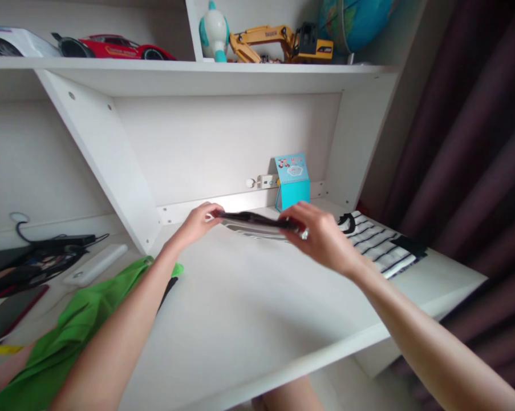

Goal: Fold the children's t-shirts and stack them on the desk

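Above the white desk (240, 319), a flat folded garment (255, 218) stretches between my hands, seen nearly edge-on. Its near edge is black, and pale cloth with stripes shows under it. My left hand (199, 222) pinches the left end with thumb and fingers. At the other end my right hand (312, 231) is closed round the cloth, slightly blurred. A folded black-and-white striped garment (379, 240) lies on the desk beyond my right wrist. Green cloth (81, 314) lies crumpled under my left forearm.
A turquoise desk calendar (294, 182) stands at the back beside a wall socket (267, 181). Cables (39, 262), a white power strip (95, 265) and a dark device (15, 311) lie at the left. The shelf (231, 67) above holds toy cars, a toy excavator (283, 43) and a globe (355, 23).
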Tool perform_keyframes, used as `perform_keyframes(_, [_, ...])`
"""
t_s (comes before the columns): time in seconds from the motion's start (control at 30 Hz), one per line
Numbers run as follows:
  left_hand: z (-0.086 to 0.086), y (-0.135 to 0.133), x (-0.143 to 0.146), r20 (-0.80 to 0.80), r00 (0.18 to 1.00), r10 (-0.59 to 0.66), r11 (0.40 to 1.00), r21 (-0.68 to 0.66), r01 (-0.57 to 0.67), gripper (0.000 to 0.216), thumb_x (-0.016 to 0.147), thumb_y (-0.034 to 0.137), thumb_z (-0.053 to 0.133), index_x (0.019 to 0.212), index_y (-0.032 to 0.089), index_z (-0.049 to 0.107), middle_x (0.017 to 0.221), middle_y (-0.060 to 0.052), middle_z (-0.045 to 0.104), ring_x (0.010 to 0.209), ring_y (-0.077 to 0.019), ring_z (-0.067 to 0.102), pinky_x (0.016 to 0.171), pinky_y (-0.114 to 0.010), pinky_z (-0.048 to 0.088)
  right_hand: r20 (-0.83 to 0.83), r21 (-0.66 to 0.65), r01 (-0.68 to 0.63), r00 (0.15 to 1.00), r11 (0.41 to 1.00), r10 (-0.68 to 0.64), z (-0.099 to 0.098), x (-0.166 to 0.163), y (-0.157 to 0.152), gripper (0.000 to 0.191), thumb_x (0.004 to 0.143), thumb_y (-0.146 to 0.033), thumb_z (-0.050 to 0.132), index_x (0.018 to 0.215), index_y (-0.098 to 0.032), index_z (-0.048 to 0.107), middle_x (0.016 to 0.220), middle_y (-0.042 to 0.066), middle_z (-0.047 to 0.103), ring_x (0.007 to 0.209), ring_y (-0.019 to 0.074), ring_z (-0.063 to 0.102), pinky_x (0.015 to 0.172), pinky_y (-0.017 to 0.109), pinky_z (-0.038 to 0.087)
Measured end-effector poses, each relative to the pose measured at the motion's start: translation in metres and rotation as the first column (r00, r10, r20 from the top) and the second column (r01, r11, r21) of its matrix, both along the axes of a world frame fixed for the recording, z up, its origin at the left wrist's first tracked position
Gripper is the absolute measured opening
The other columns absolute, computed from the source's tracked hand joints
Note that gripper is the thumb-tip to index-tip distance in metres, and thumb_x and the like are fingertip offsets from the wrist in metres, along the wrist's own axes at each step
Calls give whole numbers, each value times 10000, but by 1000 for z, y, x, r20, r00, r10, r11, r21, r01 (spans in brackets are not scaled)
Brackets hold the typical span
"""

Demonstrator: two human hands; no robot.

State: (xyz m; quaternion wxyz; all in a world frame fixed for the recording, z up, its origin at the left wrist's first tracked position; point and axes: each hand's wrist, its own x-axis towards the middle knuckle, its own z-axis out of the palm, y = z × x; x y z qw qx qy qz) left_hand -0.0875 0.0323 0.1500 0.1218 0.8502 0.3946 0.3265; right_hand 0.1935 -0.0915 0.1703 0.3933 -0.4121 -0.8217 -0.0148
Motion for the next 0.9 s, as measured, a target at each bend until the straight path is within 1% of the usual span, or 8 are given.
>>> perform_keyframes(0.1, [-41,4,-6,-260,966,-2,997,-70,-17,152,768,192,510,887,168,602,949,-41,581,904,-164,544,848,-287,417,180,-309,-329,901,892,395,-21,-12,-32,198,819,-180,493,991,-191,591,870,34,604,716,118,558,654,219,423])
perform_keyframes(0.17, [-63,-2,-5,-430,902,25,989,-121,-85,170,739,121,518,865,177,618,943,-49,595,933,-182,552,879,-292,401,183,-464,-382,841,799,509,-35,-7,-32,222,852,-202,463,1037,-204,585,898,29,630,756,124,582,685,226,440])
perform_keyframes(0.23, [-73,-22,4,-487,873,41,987,-116,-112,206,757,112,504,914,179,619,987,-59,595,965,-189,550,895,-289,392,169,-470,-279,902,837,396,-50,6,-16,248,885,-224,408,1057,-193,583,946,44,641,794,136,594,723,247,450])
perform_keyframes(0.33, [-72,-74,34,-424,902,-88,994,-98,52,257,851,227,447,1071,193,575,1122,-67,554,1025,-185,528,910,-278,384,199,-391,-67,967,918,156,-80,29,24,295,890,-235,381,1100,-173,579,1107,78,608,979,179,570,861,305,426])
perform_keyframes(0.5, [-76,-146,76,-455,822,-342,940,-177,293,321,873,254,436,1189,243,494,1185,-38,545,1052,-178,526,941,-312,360,301,-439,-7,941,899,154,-129,48,60,372,885,-307,409,1212,-174,524,1218,83,556,1117,208,505,951,356,388])
perform_keyframes(0.7, [-101,-111,51,-494,865,-84,995,-90,45,317,899,198,334,1141,246,533,1175,-43,580,1094,-201,516,1030,-534,155,433,-394,184,901,900,5,-120,33,4,366,912,-388,363,992,-151,629,939,119,656,908,248,597,802,379,447])
perform_keyframes(0.8, [-106,-83,33,-511,858,56,980,-135,-145,362,910,248,298,1223,250,482,1313,-82,478,1221,-239,407,997,-611,135,376,-455,82,921,887,107,-106,20,-29,343,918,-375,354,905,-182,636,810,66,653,751,193,614,670,297,475])
perform_keyframes(0.9, [-106,-76,31,-526,843,112,945,-206,-254,446,919,381,252,1310,217,392,1409,-124,332,1311,-257,259,979,-624,168,276,-432,0,952,902,133,-108,17,-35,327,920,-353,355,1080,-195,592,1011,78,638,891,186,604,772,296,474])
